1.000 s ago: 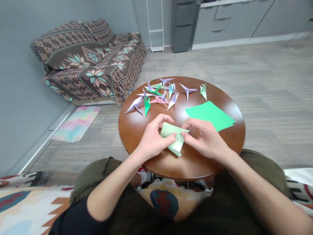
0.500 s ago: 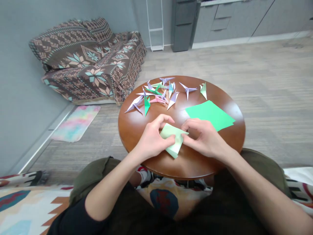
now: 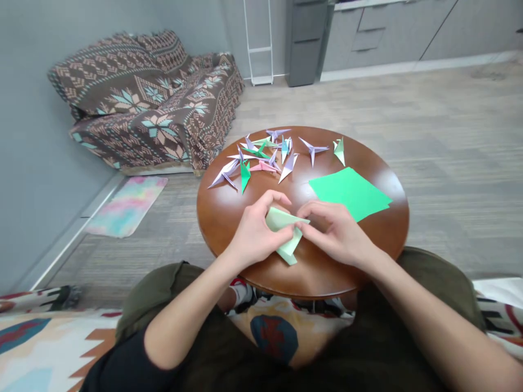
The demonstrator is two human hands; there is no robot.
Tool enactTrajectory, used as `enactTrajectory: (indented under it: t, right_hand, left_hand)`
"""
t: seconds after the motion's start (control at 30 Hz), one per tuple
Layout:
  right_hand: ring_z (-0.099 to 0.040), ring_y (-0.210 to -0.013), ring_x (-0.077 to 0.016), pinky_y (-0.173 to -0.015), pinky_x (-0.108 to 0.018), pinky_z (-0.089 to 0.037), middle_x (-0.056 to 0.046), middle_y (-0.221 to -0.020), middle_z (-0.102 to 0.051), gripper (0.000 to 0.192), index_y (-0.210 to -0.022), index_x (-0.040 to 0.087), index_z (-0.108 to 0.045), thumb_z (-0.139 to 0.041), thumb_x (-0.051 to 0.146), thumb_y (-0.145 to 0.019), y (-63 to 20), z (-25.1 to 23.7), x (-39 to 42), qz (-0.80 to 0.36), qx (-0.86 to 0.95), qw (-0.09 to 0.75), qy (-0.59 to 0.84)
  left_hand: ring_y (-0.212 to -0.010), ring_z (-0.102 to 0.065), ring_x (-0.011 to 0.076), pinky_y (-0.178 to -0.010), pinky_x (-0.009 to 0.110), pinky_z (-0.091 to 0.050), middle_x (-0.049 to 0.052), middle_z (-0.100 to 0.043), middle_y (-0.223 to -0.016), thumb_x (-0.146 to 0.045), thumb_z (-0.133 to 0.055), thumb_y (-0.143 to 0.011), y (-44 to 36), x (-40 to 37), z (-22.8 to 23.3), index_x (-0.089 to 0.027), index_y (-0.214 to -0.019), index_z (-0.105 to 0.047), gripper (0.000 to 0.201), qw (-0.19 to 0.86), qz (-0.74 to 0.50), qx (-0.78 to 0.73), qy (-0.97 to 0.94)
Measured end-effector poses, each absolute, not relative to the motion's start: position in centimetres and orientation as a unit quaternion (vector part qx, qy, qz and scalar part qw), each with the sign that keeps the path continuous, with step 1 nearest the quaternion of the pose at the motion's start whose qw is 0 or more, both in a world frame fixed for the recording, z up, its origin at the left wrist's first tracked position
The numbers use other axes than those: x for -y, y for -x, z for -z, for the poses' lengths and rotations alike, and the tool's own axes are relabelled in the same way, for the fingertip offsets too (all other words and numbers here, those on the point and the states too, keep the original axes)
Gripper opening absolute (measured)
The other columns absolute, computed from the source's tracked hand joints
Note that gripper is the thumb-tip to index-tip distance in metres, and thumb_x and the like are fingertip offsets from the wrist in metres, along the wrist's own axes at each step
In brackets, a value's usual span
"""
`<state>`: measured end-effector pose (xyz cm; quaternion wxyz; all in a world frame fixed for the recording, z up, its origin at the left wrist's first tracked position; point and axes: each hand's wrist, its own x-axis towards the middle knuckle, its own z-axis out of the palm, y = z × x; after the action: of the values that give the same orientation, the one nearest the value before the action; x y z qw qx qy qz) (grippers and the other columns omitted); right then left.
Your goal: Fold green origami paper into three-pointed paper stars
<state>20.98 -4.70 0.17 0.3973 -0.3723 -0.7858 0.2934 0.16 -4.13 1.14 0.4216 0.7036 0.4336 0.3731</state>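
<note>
A pale green sheet of origami paper (image 3: 287, 251), partly folded, is held between my two hands just over the near part of the round table. My left hand (image 3: 258, 231) grips its left side, with the thumb lying across the top of the paper and the fingers curled behind. The thumb and index finger of my right hand (image 3: 337, 231) pinch the paper's right edge, where a flap is lifted. Beyond my hands, several folded paper cranes (image 3: 261, 151) in purple, green, pink and white cluster at the table's far left.
Bright green paper sheets (image 3: 349, 190) lie right of my hands on the brown wooden table (image 3: 392, 228). A purple crane (image 3: 314, 148) and a light green crane (image 3: 339, 151) stand apart near the far edge. A covered sofa (image 3: 151, 103) is behind, to the left.
My right hand has moved slightly left, bringing the paper's right edge inward. The pale green paper looks narrower and more folded over; my left hand has barely moved.
</note>
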Motion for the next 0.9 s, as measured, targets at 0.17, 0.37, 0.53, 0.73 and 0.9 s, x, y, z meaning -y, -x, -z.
enactTrajectory:
  t: [0.17,0.37,0.53,0.73,0.9]
  right_hand:
    - [-0.063,-0.074,-0.0193,-0.069,-0.032,-0.046,-0.003,-0.081,-0.071,0.011,-0.084,0.021,-0.062,-0.064,0.02,-0.095,-21.0,-0.2,4.6,-0.286,0.779,0.393,0.397]
    - [-0.06,-0.071,-0.018,-0.067,-0.03,-0.044,-0.002,-0.078,-0.07,0.011,-0.083,0.021,-0.062,-0.063,0.02,-0.094,-21.7,-0.5,4.3,-0.282,0.783,0.387,0.397]
    - [-0.058,-0.069,-0.0169,-0.065,-0.029,-0.042,-0.001,-0.077,-0.069,0.012,-0.083,0.02,-0.064,-0.063,0.022,-0.095,-21.7,-0.5,4.3,-0.294,0.78,0.383,0.4]
    - [-0.058,-0.07,-0.0166,-0.065,-0.028,-0.042,0.0,-0.076,-0.068,0.013,-0.081,0.021,-0.064,-0.064,0.023,-0.094,-22.1,-0.7,4.0,-0.307,0.772,0.381,0.407]
    - [-0.055,-0.067,-0.0163,-0.064,-0.028,-0.042,0.001,-0.073,-0.066,0.016,-0.078,0.022,-0.063,-0.064,0.026,-0.094,-23.1,-1.0,3.7,-0.306,0.752,0.397,0.429]
  left_hand:
    - [-0.064,-0.057,0.0118,-0.059,0.023,-0.044,-0.004,-0.066,-0.081,-0.019,-0.074,-0.079,-0.2,4.1,-1.2,-0.022,-0.107,-0.059,0.032,0.431,-0.378,-0.436,-0.694]
    - [-0.062,-0.056,0.011,-0.058,0.022,-0.043,-0.005,-0.065,-0.076,-0.014,-0.071,-0.073,-0.2,3.8,-1.7,-0.02,-0.104,-0.058,0.034,0.473,-0.369,-0.435,-0.672]
    - [-0.064,-0.056,0.0105,-0.057,0.021,-0.042,-0.004,-0.066,-0.079,-0.013,-0.07,-0.071,-0.2,3.7,-1.9,-0.019,-0.105,-0.058,0.036,0.496,-0.364,-0.426,-0.664]
    - [-0.071,-0.062,0.0127,-0.064,0.023,-0.046,-0.002,-0.07,-0.084,-0.013,-0.071,-0.072,0.1,3.3,-1.4,-0.018,-0.103,-0.06,0.033,0.49,-0.366,-0.423,-0.669]
    - [-0.074,-0.065,0.0142,-0.071,0.025,-0.048,-0.002,-0.071,-0.08,-0.016,-0.074,-0.073,0.7,2.7,-1.1,-0.019,-0.102,-0.06,0.033,0.482,-0.374,-0.434,-0.663]
